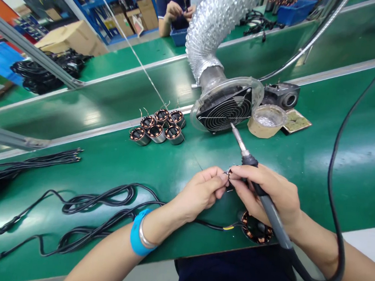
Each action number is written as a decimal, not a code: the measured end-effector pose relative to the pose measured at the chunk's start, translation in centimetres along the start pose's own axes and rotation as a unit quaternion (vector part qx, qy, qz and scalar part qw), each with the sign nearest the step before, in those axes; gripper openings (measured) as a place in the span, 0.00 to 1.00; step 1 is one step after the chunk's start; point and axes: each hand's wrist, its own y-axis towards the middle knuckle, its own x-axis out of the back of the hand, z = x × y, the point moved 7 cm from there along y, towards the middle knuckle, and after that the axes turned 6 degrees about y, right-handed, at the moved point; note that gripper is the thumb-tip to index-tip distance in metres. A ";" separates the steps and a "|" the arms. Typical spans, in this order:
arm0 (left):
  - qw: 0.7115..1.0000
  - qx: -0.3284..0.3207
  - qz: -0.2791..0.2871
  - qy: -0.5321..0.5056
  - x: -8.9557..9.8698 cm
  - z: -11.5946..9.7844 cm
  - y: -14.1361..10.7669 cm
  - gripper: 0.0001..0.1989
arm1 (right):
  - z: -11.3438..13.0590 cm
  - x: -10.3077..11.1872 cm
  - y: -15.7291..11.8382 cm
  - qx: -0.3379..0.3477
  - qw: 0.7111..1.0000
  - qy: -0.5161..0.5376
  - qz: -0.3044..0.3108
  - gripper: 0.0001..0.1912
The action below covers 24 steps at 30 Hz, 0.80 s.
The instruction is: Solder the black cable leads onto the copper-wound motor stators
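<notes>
My right hand [276, 195] is closed around a soldering iron [271, 216], its tip pointing up and away from me. The thumb and index finger of that hand also touch a small dark piece with a wire loop [229, 175], mostly hidden by fingers. My left hand [199, 191] pinches the same spot from the other side; exactly what it grips is too small to tell. Below my right hand, a copper-wound stator [255, 230] lies near the table's front edge, partly covered. A black cable [211, 224] with coloured wire ends reaches it.
Several stators [155, 131] stand grouped by the back rail. An extractor fan [225, 111] hangs under a silver duct [204, 33]. A tub [266, 123], a sponge [296, 121] and an iron holder [282, 96] sit beside it. Coiled cables [101, 198] lie left. A co-worker's hands [180, 12] are opposite.
</notes>
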 end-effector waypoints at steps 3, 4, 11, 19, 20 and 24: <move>0.999 -0.017 -0.031 -0.006 0.3 -0.2 0.0 0.20 | -0.8 0.2 -0.2 -0.040 0.999 0.032 0.014 0.23; 0.999 -0.024 -0.042 -0.003 0.4 -0.2 0.0 0.20 | -1.0 0.2 -0.2 -0.055 0.997 0.043 0.023 0.24; 0.996 -0.033 -0.080 0.005 0.7 -0.1 -0.2 0.19 | -1.9 -0.4 -0.4 -0.101 0.992 0.051 0.055 0.24; 0.995 -0.013 -0.090 -0.036 0.2 0.3 -0.3 0.16 | -1.9 0.2 -0.5 -0.086 0.996 0.002 -0.011 0.21; 0.995 -0.014 -0.087 -0.038 0.1 0.3 -0.3 0.16 | -1.9 0.2 -0.4 -0.083 0.997 0.008 -0.005 0.22; 0.996 -0.022 -0.084 -0.035 -0.2 0.2 -0.3 0.14 | -1.4 -0.2 0.0 -0.056 0.998 0.037 0.022 0.22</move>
